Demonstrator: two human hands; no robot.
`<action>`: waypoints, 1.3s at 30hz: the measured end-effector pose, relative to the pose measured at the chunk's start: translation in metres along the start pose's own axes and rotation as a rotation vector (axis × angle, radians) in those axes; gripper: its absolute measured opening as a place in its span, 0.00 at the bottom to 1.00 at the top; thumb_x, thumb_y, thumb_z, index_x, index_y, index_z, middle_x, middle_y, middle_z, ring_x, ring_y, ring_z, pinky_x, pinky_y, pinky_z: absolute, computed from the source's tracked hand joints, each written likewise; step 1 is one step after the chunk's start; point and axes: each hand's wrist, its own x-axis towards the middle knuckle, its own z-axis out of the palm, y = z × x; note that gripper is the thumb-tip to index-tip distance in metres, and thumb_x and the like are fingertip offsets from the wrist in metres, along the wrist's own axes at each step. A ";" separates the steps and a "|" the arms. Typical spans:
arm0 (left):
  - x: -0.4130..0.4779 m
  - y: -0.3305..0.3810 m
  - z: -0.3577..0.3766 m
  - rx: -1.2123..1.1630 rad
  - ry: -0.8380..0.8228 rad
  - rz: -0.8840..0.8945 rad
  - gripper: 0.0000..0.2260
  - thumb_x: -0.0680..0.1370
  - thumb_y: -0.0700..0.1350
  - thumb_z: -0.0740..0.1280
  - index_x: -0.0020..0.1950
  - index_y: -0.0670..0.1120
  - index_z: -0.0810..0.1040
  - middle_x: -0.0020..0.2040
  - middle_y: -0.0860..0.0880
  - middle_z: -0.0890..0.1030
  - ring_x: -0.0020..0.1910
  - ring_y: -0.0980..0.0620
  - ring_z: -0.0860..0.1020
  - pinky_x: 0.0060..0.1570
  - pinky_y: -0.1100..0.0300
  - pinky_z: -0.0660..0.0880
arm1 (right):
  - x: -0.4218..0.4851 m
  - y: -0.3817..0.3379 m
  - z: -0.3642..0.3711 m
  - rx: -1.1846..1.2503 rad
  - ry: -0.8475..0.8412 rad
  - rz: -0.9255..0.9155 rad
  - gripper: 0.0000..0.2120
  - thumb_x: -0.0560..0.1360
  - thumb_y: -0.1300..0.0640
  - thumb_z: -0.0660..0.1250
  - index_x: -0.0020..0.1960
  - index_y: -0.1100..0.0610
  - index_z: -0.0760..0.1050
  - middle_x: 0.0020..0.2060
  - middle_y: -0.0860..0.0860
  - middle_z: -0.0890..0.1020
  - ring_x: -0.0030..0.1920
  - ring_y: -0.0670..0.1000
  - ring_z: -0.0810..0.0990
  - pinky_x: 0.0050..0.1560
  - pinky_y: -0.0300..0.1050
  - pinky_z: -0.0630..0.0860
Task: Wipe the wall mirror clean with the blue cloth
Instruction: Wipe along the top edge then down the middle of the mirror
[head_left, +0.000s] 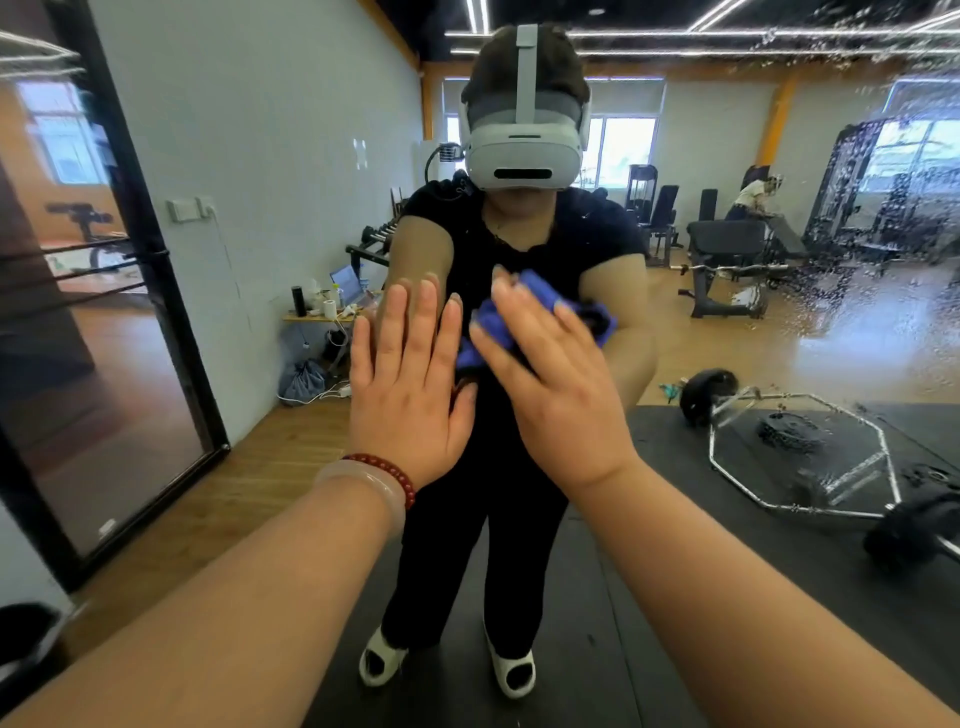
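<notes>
The wall mirror (779, 338) fills most of the view and reflects a person wearing a headset. My left hand (410, 384) lies flat against the glass, fingers straight and together. Just to its right, my right hand (550, 384) presses the blue cloth (540, 301) onto the mirror with spread fingers; the cloth bunches out above and left of the fingers. Water droplets and streaks (883, 208) cover the mirror's upper right area.
A black-framed glass door (130, 312) stands at the left beside a white wall. The mirror reflects a gym: a hex barbell on black mats at lower right, benches, racks and a seated person further back.
</notes>
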 end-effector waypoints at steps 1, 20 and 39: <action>0.000 -0.001 0.000 0.001 0.006 0.006 0.35 0.78 0.53 0.55 0.79 0.45 0.40 0.78 0.46 0.37 0.78 0.45 0.39 0.75 0.42 0.41 | -0.013 -0.004 0.000 -0.005 -0.045 -0.021 0.16 0.80 0.65 0.60 0.66 0.60 0.76 0.71 0.57 0.66 0.72 0.56 0.68 0.75 0.49 0.59; 0.002 0.001 -0.007 0.023 -0.044 -0.030 0.34 0.78 0.53 0.55 0.79 0.43 0.45 0.79 0.47 0.37 0.78 0.47 0.39 0.75 0.46 0.37 | 0.038 -0.007 -0.004 -0.365 -0.052 0.326 0.22 0.82 0.46 0.56 0.76 0.42 0.63 0.76 0.56 0.61 0.76 0.64 0.55 0.74 0.64 0.54; 0.071 -0.024 -0.040 -0.047 -0.033 -0.088 0.29 0.80 0.49 0.51 0.79 0.41 0.50 0.79 0.42 0.50 0.78 0.42 0.47 0.75 0.49 0.40 | 0.066 -0.003 -0.003 -0.378 -0.030 0.412 0.23 0.82 0.44 0.53 0.77 0.42 0.60 0.77 0.58 0.59 0.77 0.64 0.54 0.74 0.65 0.51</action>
